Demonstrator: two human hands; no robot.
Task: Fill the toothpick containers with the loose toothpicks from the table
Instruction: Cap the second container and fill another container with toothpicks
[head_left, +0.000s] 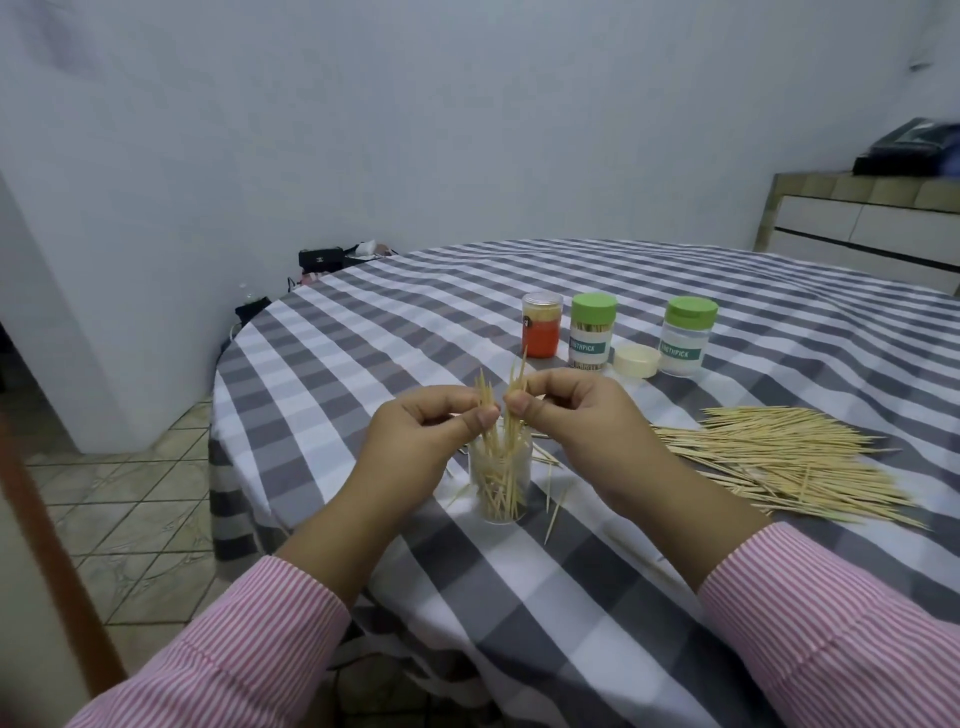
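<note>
The left hand (434, 431) and right hand (563, 410) each pinch a small bunch of thin wooden toothpicks above the clear plastic open container (500, 480), which looks partly filled. A large loose toothpick pile (789, 457) lies right of that container, so much remains; behind it stand 3 lidded containers, 1 red (542, 325) and 2 green-capped (592, 330).

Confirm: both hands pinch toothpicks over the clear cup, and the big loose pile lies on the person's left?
Not quite. The head view shows the loose pile on the person's right. The rest holds: left hand and right hand pinch toothpicks over the clear cup.
</note>
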